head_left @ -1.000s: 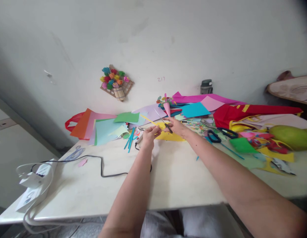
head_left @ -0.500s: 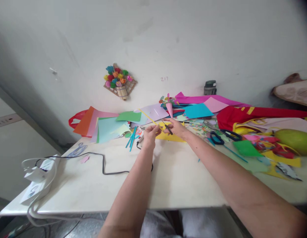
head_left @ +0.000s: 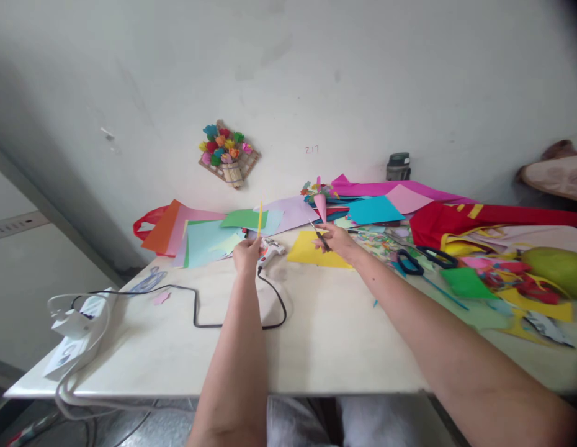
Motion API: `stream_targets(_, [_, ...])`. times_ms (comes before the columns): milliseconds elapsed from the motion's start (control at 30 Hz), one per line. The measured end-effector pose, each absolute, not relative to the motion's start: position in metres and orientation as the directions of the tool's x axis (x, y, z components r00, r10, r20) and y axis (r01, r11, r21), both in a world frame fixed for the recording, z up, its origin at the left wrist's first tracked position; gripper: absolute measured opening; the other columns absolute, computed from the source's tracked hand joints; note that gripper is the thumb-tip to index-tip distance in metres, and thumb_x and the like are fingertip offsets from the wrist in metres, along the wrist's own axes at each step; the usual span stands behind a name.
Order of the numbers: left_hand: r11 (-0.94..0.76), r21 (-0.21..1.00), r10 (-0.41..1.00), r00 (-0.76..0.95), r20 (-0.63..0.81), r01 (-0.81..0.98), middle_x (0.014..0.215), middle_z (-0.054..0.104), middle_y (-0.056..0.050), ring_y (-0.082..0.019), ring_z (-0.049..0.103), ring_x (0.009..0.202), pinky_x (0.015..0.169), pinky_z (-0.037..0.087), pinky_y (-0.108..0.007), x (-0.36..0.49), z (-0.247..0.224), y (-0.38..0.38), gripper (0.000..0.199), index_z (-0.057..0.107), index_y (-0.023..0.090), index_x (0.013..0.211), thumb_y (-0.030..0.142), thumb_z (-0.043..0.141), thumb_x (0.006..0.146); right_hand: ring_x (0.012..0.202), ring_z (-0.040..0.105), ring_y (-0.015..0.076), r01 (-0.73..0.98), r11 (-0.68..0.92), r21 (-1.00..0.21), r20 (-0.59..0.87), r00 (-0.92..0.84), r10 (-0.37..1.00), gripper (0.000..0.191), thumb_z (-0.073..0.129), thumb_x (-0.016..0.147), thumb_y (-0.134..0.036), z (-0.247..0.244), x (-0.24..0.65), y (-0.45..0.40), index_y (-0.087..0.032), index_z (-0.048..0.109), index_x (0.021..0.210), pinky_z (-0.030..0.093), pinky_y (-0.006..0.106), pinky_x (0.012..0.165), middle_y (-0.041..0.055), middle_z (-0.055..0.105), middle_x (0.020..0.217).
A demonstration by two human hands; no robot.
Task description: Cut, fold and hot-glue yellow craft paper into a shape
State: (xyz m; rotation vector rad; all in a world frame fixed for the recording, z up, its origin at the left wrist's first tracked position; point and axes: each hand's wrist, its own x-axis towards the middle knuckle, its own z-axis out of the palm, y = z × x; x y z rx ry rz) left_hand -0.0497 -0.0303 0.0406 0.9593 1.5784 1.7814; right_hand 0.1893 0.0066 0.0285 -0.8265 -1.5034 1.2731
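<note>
My left hand (head_left: 246, 254) is closed on a narrow yellow paper strip (head_left: 260, 218) that points upward. Just right of that hand lies a white glue gun (head_left: 270, 252), its black cord looping over the table. My right hand (head_left: 334, 241) grips a small pair of scissors (head_left: 322, 239) with dark handles, the blades pointing up and to the left. Beneath the scissors is a yellow paper sheet (head_left: 303, 253). Behind my right hand stands a pink paper cone (head_left: 320, 208) with small colourful paper pieces at its top.
Coloured sheets (head_left: 207, 239) lie along the back left. Paper scraps (head_left: 375, 243), black-handled scissors (head_left: 411, 263) and a red cloth (head_left: 437, 220) spread over the right. A power strip (head_left: 79, 338) sits at the left edge. A dark bottle (head_left: 398, 167) stands by the wall.
My left hand has moved left, away from the scissors, carrying the yellow strip, which now stands upright. The glue gun is now in fuller view. My right hand stays nearly in place with the scissors.
</note>
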Motion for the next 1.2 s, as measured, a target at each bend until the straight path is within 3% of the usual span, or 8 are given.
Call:
stream_targets(100, [0.178, 0.903, 0.64, -0.743, 0.195, 0.391, 0.058, 0.062, -0.009, -0.028, 0.059, 0.084, 0.069, 0.041, -0.033, -0.068, 0.04, -0.038, 0.018, 0.057, 0.021, 0.047, 0.032, 0.071, 0.051, 0.039, 0.048, 0.0059, -0.063, 0.213, -0.975, 0.222, -0.284, 0.933, 0.054, 0.071, 0.06, -0.019, 0.03, 0.192, 0.007, -0.012, 0.049, 0.109, 0.039, 0.018, 0.04, -0.0017, 0.059, 0.056])
stream_targets(233, [0.516, 0.705, 0.57, -0.809, 0.142, 0.487, 0.089, 0.064, -0.013, -0.034, 0.047, 0.106, 0.075, 0.039, -0.04, -0.076, 0.042, -0.045, 0.014, 0.064, 0.021, 0.063, 0.032, 0.065, 0.055, 0.039, 0.048, 0.0058, -0.036, 0.203, -0.978, 0.206, -0.229, 0.951, 0.051, 0.069, 0.062, -0.016, 0.032, 0.193, 0.006, -0.01, 0.05, 0.108, 0.04, 0.017, 0.04, -0.0015, 0.059, 0.055])
stream_targets(367, [0.654, 0.504, 0.58, -0.802, 0.144, 0.564, 0.099, 0.061, -0.011, -0.032, 0.04, 0.111, 0.08, 0.037, -0.04, -0.074, 0.041, -0.046, 0.024, 0.066, 0.022, 0.081, 0.033, 0.057, 0.062, 0.041, 0.051, 0.0063, -0.019, 0.204, -0.979, 0.204, -0.195, 0.959, 0.049, 0.071, 0.062, -0.017, 0.031, 0.193, 0.006, -0.01, 0.052, 0.106, 0.041, 0.016, 0.04, -0.0015, 0.059, 0.056])
stream_targets(733, [0.372, 0.438, 0.67, -0.564, 0.483, 0.818, 0.098, 0.062, -0.005, -0.023, 0.049, 0.096, 0.081, 0.036, -0.034, -0.036, 0.042, -0.041, 0.026, 0.064, 0.024, 0.094, 0.031, 0.048, 0.074, 0.05, 0.056, 0.0092, 0.229, 0.232, -0.946, 0.236, -0.011, 0.972, 0.034, 0.063, 0.07, -0.031, 0.022, 0.203, 0.027, -0.012, 0.061, 0.098, 0.045, 0.019, 0.045, 0.0037, 0.063, 0.067])
stream_targets(800, [0.292, 0.387, 0.71, -0.47, 0.525, 0.874, 0.095, 0.063, -0.004, -0.022, 0.049, 0.094, 0.079, 0.036, -0.033, -0.024, 0.04, -0.038, 0.024, 0.064, 0.024, 0.092, 0.029, 0.049, 0.075, 0.063, 0.06, 0.0135, 0.437, 0.249, -0.865, 0.288, 0.024, 0.957, 0.032, 0.058, 0.072, -0.034, 0.024, 0.21, 0.029, -0.015, 0.062, 0.098, 0.047, 0.021, 0.053, 0.0056, 0.066, 0.076])
stream_targets(933, [0.184, 0.29, 0.745, -0.326, 0.583, 0.939, 0.093, 0.063, -0.004, -0.022, 0.048, 0.096, 0.079, 0.036, -0.034, -0.008, 0.034, -0.034, 0.021, 0.063, 0.024, 0.091, 0.028, 0.05, 0.074, 0.087, 0.06, 0.0229, 0.89, 0.091, -0.446, 0.383, 0.098, 0.918, 0.031, 0.053, 0.074, -0.034, 0.032, 0.225, 0.024, -0.017, 0.064, 0.098, 0.045, 0.029, 0.069, 0.0112, 0.066, 0.092])
stream_targets(1033, [0.176, 0.264, 0.752, -0.302, 0.585, 0.948, 0.092, 0.064, -0.004, -0.023, 0.047, 0.095, 0.078, 0.036, -0.035, -0.006, 0.03, -0.033, 0.021, 0.063, 0.023, 0.091, 0.028, 0.051, 0.074, 0.09, 0.059, 0.0245, 0.959, -0.028, -0.281, 0.288, 0.112, 0.951, 0.03, 0.052, 0.075, -0.029, 0.038, 0.233, 0.02, -0.015, 0.063, 0.099, 0.044, 0.03, 0.072, 0.0149, 0.064, 0.094])
stream_targets(1200, [0.163, 0.228, 0.763, -0.269, 0.588, 0.96, 0.09, 0.064, -0.004, -0.024, 0.046, 0.098, 0.08, 0.036, -0.037, -0.004, 0.028, -0.034, 0.018, 0.064, 0.023, 0.086, 0.024, 0.052, 0.072, 0.096, 0.057, 0.026, 0.964, -0.097, -0.246, 0.187, 0.145, 0.972, 0.031, 0.054, 0.073, -0.023, 0.037, 0.243, 0.021, -0.011, 0.063, 0.1, 0.044, 0.031, 0.075, 0.0195, 0.061, 0.102])
